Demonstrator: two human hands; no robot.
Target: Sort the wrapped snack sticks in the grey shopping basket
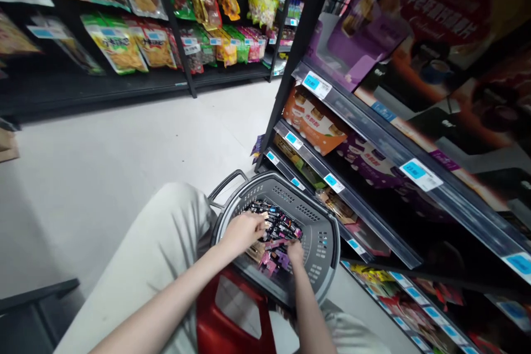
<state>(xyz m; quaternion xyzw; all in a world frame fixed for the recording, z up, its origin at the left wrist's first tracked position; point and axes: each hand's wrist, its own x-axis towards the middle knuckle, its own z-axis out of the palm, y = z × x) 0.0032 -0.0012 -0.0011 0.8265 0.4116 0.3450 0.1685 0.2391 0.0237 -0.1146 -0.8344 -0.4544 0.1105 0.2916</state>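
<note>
A grey plastic basket (pixel 317 227) with perforated walls stands between my knees. Inside lie several small black packets or strips (pixel 286 225) with coloured ends, and pink pieces (pixel 269 266) and purple pieces (pixel 284 260) gather on the near side. My left hand (pixel 245 230) reaches over the basket's left side, its fingers curled together above the black packets; what they pinch is too small to make out. Low on the right side of the basket, my right hand (pixel 295 253) has its fingers closed at the end of a pink strip (pixel 277 243).
A red plastic piece with openings (pixel 207 315) is under the basket's near side. Close on my right rise store shelves (pixel 352 199) with boxes and price tags. Across the pale floor (pixel 124 149) is a rack of bagged snacks (pixel 116 44). A dark flat edge (pixel 37 296) shows at lower left.
</note>
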